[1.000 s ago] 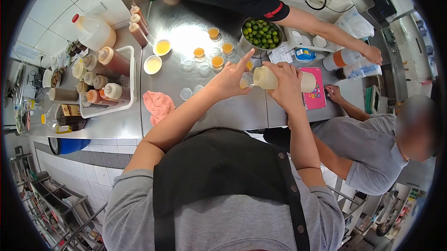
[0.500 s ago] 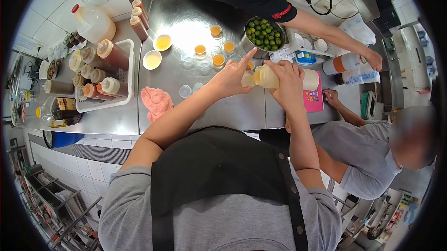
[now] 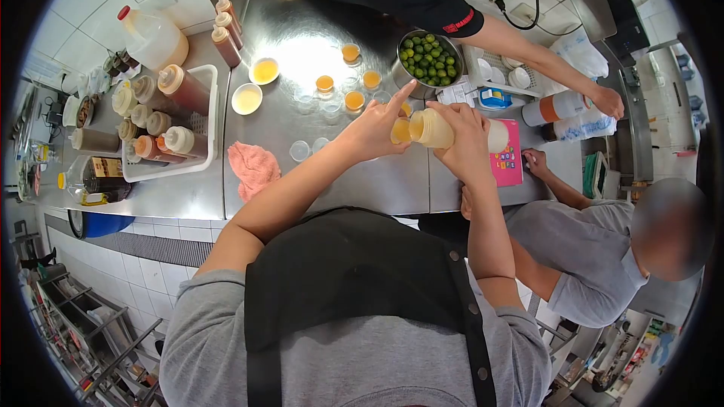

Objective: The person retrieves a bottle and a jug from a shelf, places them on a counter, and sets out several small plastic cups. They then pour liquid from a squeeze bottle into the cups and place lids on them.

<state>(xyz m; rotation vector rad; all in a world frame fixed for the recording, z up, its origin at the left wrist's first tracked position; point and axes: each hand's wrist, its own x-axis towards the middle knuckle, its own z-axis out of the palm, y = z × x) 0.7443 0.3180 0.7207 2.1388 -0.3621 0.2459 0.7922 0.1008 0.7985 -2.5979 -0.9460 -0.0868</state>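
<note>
My left hand [image 3: 371,132] holds a small clear plastic cup [image 3: 400,132] with yellow-orange liquid in it, index finger stretched out past the cup. Wrapped round a pale yellow, uncapped bottle [image 3: 434,129] is my right hand [image 3: 466,135]. The bottle lies tilted on its side, mouth against or just by the cup's rim. Beyond my hands stand several small cups of orange liquid, one being a filled cup [image 3: 354,101]. Two clear cups [image 3: 300,151] sit nearer me, left of my forearm.
A pot of green limes [image 3: 430,58] stands behind my hands, with a pink booklet [image 3: 509,169] to the right. Two white bowls [image 3: 246,98], a pink cloth [image 3: 253,169] and a basket of squeeze bottles [image 3: 215,105] are leftward. One co-worker's arm [image 3: 528,52] reaches across; another person sits right.
The bottle's mouth has shifted slightly toward me, and its far end shows less. The cup in my left hand now looks a deeper orange. The co-worker's reaching hand has moved slightly.
</note>
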